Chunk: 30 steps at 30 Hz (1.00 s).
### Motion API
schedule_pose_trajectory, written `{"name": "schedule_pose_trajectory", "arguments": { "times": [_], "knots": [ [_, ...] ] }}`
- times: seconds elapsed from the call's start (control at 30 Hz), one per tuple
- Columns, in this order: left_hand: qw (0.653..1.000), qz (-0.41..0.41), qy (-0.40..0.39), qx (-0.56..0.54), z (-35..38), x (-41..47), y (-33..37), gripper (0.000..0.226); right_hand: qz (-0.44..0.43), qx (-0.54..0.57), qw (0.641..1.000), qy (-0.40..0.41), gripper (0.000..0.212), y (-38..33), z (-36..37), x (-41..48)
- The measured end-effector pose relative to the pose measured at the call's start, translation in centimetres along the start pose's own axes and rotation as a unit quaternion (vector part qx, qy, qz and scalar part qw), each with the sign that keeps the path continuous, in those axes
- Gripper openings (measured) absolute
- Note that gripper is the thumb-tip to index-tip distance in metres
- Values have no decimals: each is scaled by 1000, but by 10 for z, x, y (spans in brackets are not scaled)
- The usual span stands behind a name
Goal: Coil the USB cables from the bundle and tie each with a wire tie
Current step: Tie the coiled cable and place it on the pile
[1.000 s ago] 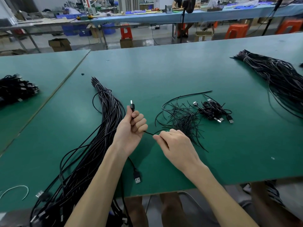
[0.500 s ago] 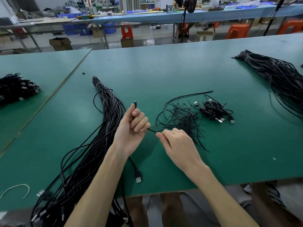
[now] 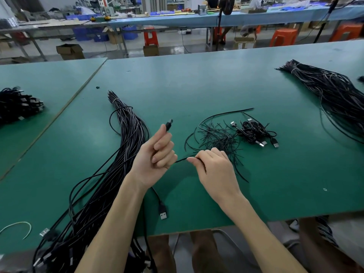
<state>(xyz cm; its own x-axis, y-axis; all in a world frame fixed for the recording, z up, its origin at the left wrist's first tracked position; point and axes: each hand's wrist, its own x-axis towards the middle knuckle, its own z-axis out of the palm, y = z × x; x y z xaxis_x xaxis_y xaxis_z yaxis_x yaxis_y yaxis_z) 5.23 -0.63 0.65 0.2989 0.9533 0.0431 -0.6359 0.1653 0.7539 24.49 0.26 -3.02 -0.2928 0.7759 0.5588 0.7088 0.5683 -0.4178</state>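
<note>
A long bundle of black USB cables (image 3: 126,146) lies on the green table (image 3: 197,85), running from the middle left down past the front edge. My left hand (image 3: 155,156) grips one black cable, its small plug (image 3: 169,123) sticking up past my fingertips. The cable runs right to my right hand (image 3: 212,168), which pinches it a short way off. Its USB-A plug (image 3: 163,212) lies on the table below my left wrist. A pile of black wire ties (image 3: 218,138) sits just beyond my right hand. Coiled, tied cables (image 3: 256,133) lie to the right of the ties.
A second cable bundle (image 3: 331,95) stretches along the far right. A heap of black coiled cables (image 3: 17,105) rests on the adjoining table at the left. A pale wire loop (image 3: 17,226) lies near the front left edge. Stools and benches stand behind.
My left hand has risen a little and turned, lifting the small plug higher. My right hand stays close to the ties, still pinching the cable.
</note>
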Motion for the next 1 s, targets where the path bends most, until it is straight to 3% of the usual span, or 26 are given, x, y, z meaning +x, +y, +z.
{"name": "schedule_pose_trajectory", "arguments": {
  "times": [0.07, 0.17, 0.3, 0.6, 0.77, 0.83, 1.0],
  "knots": [
    [991, -15, 17, 128, 2, 1, -3, 50, 19, -3, 999, 36, 27, 1, 0, 0],
    [942, -35, 26, 333, 8, 6, -13, 52, 18, -28, 999, 28, 25, 2, 1, 0],
    [882, 2, 62, 466, 9, 8, -26, 54, 8, -46, 999, 1, 20, 0, 0, 1],
    [761, 172, 88, 619, 4, 8, -34, 40, 33, 20, 999, 20, 13, -1, -4, 3],
    [681, 197, 63, 702, 2, 10, -43, 44, 29, 64, 996, 63, 11, 1, -7, 1],
    [695, 194, 62, 689, 2, 10, -44, 39, 9, 68, 995, 74, 14, 0, -6, 1],
    [822, 155, 88, 542, 10, 12, -46, 29, -41, 63, 994, 76, 27, -1, -5, 0]
  ]
}}
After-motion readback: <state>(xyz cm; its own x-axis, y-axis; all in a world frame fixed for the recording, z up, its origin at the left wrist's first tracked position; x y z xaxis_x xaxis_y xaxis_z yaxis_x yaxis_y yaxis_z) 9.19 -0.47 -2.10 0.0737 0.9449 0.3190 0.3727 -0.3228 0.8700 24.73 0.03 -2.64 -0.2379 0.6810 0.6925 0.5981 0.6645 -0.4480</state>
